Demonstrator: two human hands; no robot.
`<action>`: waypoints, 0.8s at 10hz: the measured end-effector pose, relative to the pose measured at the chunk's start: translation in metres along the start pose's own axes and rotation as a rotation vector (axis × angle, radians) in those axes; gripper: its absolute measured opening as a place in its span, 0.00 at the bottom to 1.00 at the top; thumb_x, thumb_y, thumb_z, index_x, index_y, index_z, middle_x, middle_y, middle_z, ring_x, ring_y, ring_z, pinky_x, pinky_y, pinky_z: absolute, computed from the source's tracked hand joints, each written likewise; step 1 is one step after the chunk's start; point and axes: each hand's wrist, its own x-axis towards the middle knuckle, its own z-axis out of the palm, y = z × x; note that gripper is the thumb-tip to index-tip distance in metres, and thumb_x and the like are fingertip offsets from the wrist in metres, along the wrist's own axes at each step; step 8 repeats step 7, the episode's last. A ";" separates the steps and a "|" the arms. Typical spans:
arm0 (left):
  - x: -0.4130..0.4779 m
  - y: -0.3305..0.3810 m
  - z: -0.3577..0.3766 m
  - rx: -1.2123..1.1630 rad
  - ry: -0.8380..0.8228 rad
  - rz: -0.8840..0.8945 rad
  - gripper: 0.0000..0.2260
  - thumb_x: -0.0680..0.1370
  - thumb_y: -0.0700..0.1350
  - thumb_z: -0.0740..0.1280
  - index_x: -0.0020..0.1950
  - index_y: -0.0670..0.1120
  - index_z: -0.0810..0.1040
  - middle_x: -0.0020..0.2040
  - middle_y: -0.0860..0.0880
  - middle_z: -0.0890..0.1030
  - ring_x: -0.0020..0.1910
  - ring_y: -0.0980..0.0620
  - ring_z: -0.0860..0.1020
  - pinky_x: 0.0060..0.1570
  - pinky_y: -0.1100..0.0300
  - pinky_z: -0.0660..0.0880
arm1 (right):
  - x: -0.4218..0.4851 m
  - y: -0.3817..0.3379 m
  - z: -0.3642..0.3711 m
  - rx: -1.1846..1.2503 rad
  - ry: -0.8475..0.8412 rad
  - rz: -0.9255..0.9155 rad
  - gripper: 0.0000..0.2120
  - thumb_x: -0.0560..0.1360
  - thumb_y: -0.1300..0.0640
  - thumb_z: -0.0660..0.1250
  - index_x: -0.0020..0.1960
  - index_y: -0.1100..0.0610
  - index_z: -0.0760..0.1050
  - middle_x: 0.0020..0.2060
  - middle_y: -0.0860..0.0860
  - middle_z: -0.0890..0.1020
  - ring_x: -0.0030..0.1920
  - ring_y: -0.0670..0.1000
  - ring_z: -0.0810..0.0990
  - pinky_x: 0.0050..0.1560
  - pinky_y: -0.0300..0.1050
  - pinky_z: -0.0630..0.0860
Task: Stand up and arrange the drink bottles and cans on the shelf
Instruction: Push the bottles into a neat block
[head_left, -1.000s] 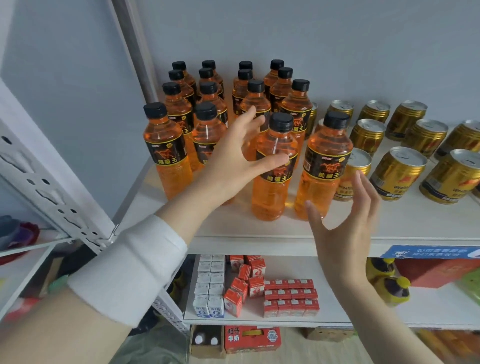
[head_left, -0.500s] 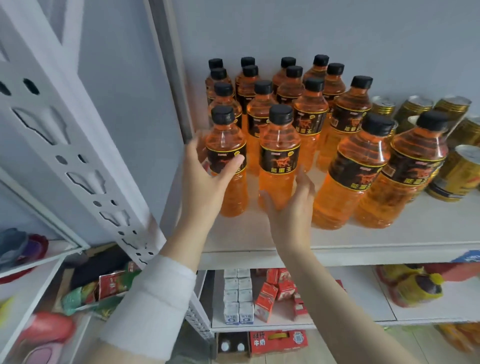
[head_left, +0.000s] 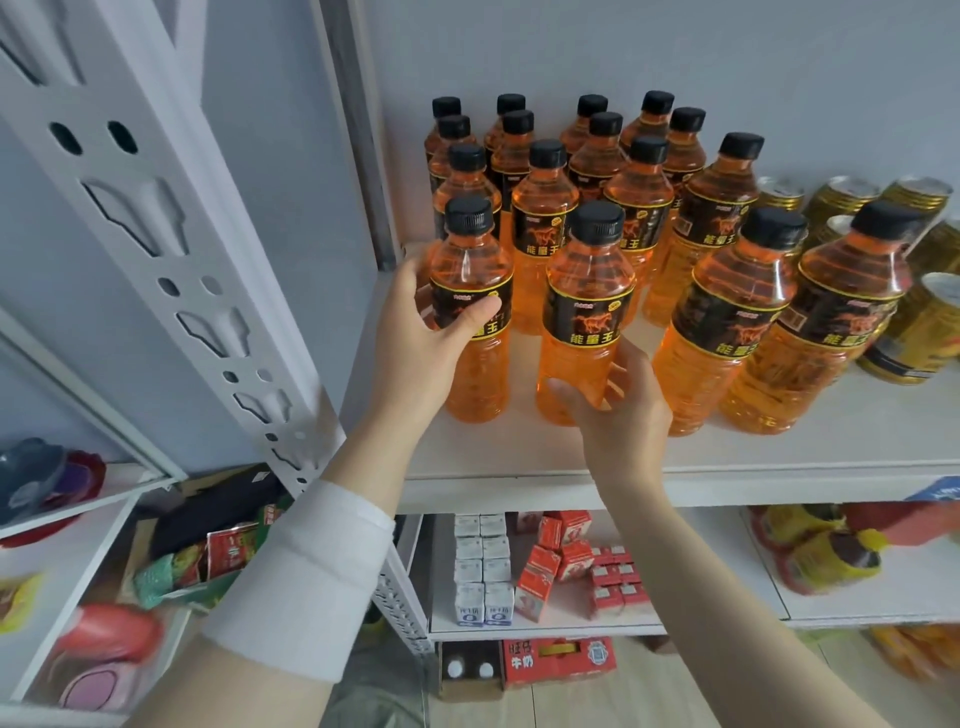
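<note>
Start at the left edge, where the post (head_left: 208, 270) of the rack marks the end of the shelf (head_left: 727, 486). Your left hand (head_left: 415, 348) grips the first bottle (head_left: 475, 317), which stands at the front left corner. The thumb lies across the black label and the fingers wrap behind. Your right hand (head_left: 621, 415) holds the second bottle (head_left: 587, 322) just beside it, low on the body, with the thumb at the front near the base and the fingers round the right side. Both bottles are upright, with their bases on or just off the shelf; the view does not settle which. Behind them, the back rows (head_left: 545, 208) stand upright in close files with caps on, so treat that block as done. To the right, the right pair (head_left: 727, 327) also stands upright at the front, touching each other, with a clear gap between it and the second bottle. Further right, the cans (head_left: 930, 332) sit upright in rows, and the nearest ones stand just beside the right pair. The frame cuts off the far cans, so you cannot confirm their state. Nothing on this shelf lies on its side, so the standing-up step appears complete. The remaining work appears to be alignment: set the two held bottles square with the files behind, then close the front row toward the right pair. Keep each base flat when you let go, because a tall, narrow bottle would likely tip into its neighbours. The cartons (head_left: 483, 571) on the lower shelf are outside this task.
</note>
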 end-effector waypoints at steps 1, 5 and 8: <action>-0.003 0.001 -0.004 0.004 -0.014 0.006 0.28 0.71 0.50 0.72 0.69 0.48 0.67 0.65 0.50 0.75 0.63 0.51 0.75 0.62 0.48 0.74 | -0.006 0.001 -0.004 0.003 -0.001 -0.008 0.32 0.65 0.57 0.76 0.67 0.54 0.68 0.60 0.51 0.78 0.55 0.48 0.76 0.57 0.46 0.76; -0.014 0.000 -0.001 -0.050 -0.040 0.009 0.27 0.74 0.51 0.69 0.70 0.51 0.64 0.67 0.51 0.73 0.65 0.53 0.72 0.66 0.49 0.71 | -0.016 0.008 -0.005 0.003 -0.027 -0.068 0.32 0.68 0.55 0.74 0.68 0.53 0.65 0.60 0.47 0.74 0.61 0.50 0.75 0.60 0.49 0.74; -0.040 0.006 0.008 0.240 -0.018 0.020 0.30 0.77 0.54 0.62 0.75 0.52 0.52 0.74 0.53 0.63 0.72 0.56 0.63 0.61 0.68 0.60 | -0.025 0.011 -0.013 -0.060 -0.138 -0.163 0.33 0.74 0.52 0.67 0.74 0.57 0.57 0.68 0.54 0.69 0.68 0.53 0.69 0.63 0.44 0.67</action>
